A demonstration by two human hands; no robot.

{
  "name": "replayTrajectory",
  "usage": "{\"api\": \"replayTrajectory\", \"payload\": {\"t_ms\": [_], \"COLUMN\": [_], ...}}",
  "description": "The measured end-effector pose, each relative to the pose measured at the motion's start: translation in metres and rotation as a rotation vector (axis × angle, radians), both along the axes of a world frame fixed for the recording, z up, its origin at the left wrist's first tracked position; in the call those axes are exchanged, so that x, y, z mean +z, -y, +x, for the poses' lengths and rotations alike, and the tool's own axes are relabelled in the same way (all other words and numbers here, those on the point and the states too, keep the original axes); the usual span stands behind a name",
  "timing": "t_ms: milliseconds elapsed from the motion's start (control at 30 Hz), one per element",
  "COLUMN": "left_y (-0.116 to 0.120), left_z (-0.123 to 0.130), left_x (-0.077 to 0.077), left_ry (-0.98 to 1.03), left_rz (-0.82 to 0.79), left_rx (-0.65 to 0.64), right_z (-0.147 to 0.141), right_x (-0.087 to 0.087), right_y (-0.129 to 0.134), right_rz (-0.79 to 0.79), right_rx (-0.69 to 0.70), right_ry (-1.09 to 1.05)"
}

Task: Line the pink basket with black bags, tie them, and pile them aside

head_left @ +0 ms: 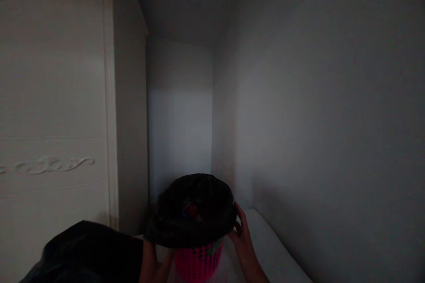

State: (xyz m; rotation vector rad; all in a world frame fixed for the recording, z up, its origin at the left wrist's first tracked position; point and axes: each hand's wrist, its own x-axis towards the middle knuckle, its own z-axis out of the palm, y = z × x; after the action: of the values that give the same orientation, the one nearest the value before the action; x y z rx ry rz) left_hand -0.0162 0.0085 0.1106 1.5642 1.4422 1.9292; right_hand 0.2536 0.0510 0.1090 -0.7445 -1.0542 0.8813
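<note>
A pink slatted basket is at the bottom centre, lined with a black plastic bag folded over its rim. Something red shows dimly inside the bag. My left hand grips the bag's edge at the near left, its fingertips hidden under the black plastic. On the right side, my right hand holds the bag's edge with its fingers curled against the rim.
A large black bag or cloth lies at the lower left. Behind it stands a white cabinet with raised scrollwork. A pale surface lies under the basket, beside the right wall.
</note>
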Motion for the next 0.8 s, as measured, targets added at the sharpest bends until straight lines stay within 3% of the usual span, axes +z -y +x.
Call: {"api": "replayTrajectory", "payload": {"t_ms": [133,267,533,700,800], "left_y": [0.004,0.009,0.000,0.003,0.009], "left_z": [0.005,0.010,0.004,0.009,0.014], "left_x": [0.027,0.051,0.071,0.109,0.135], "left_ry": [0.101,0.067,-0.123,-0.342,-0.502], "left_rz": [-0.031,0.019,0.096,-0.001,-0.102], "left_rx": [0.040,0.041,0.147,0.244,0.357], "right_z": [-0.005,-0.009,-0.010,-0.013,-0.016], "right_x": [0.015,0.026,0.040,0.042,0.044], "right_y": [0.008,0.012,0.023,0.030,0.033], "right_rz": [-0.103,-0.095,0.029,0.113,0.172], "right_rx": [-0.047,-0.156,0.019,-0.001,-0.092], "right_ry": [0.008,0.041,0.109,0.230,0.310]}}
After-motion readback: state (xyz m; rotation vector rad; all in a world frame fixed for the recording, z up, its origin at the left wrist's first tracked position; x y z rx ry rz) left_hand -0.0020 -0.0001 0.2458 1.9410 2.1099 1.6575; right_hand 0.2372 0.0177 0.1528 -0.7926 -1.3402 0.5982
